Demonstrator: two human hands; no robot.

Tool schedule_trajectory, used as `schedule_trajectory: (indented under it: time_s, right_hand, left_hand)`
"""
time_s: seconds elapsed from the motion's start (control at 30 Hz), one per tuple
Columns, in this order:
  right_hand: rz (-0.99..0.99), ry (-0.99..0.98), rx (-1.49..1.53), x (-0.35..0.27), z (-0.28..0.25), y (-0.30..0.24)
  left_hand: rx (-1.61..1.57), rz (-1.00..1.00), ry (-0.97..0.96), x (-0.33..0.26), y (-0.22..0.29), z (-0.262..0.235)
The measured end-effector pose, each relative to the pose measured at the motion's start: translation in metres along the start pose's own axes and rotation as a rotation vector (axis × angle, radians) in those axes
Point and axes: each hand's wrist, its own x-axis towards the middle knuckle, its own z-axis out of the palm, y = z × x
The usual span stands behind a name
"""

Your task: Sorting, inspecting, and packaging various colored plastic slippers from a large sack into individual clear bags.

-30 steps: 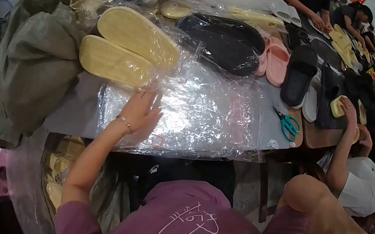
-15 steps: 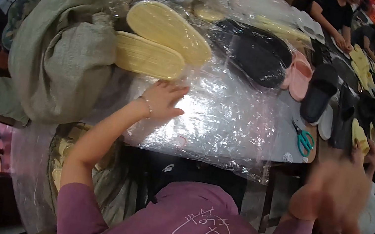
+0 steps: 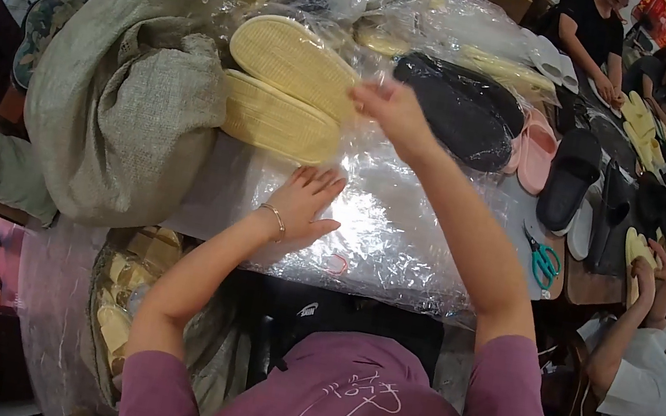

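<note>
Clear plastic (image 3: 408, 239) lies crinkled and bright with glare across the desk (image 3: 521, 201) in front of you, and your left grip (image 3: 304, 205) rests on it, released, palm down with the fingers spread. What has just changed is your right grip (image 3: 392, 116): half a second ago it was a blur off at your right side, away from the work, and now it has crossed over to the right-hand end of the yellow slippers (image 3: 292, 58). That brings both of your hands to the same piece of work, the left apparently steadying the plastic while the right attends to the pair. The right fingertips are drawn together there, but motion blur hides them, so I cannot tell whether they are grasping film, touching a slipper or pinching nothing.

The yellow slippers lie at the far left of the plastic, just beyond your left fingertips, one behind the other and angled slightly apart. They are pale yellow, with broad rounded ends and fine ribbing over the faces turned up to you; no strap shows, so they are probably sole up. Loose film glints near the farther one. On their left they meet the grey-green sack (image 3: 146, 131); to their right, beyond your right grip, lie the film-covered black slippers (image 3: 461, 110).
</note>
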Motion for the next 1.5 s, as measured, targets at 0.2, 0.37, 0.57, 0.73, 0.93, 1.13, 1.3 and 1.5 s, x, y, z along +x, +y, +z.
schedule_trajectory:
  time_s: [0.2,0.37,0.57,0.73,0.93,1.13,1.3,1.5]
  right_hand:
    - [-0.405,0.040,0.239,-0.043,-0.037,-0.167]
    - [-0.686,0.293,0.276,-0.116,-0.123,-0.196]
    - [-0.691,0.343,0.378,-0.183,-0.109,-0.168]
    - [-0.739,0.237,0.619,-0.209,-0.113,-0.121]
    - [-0.509,0.227,0.989,-0.217,-0.093,-0.041]
    - [0.221,0.200,-0.166,-0.230,-0.056,0.030]
    - [0.203,0.172,0.071,-0.229,-0.051,0.062]
    - [0.194,0.268,0.037,-0.226,-0.060,0.047]
  left_hand:
    - [0.041,-0.054,0.073,-0.008,-0.002,-0.003]
    - [-0.120,-0.198,-0.018,0.019,0.003,-0.038]
    - [-0.012,-0.100,0.599,0.069,-0.026,-0.024]
    - [0.009,-0.099,0.685,0.076,-0.047,-0.018]
    - [-0.589,-0.422,0.681,0.086,-0.071,-0.026]
    - [-0.636,-0.475,0.705,0.081,-0.088,-0.032]
    - [-0.582,-0.561,0.847,0.104,-0.093,-0.074]
    - [-0.003,-0.194,0.738,0.083,-0.019,-0.068]
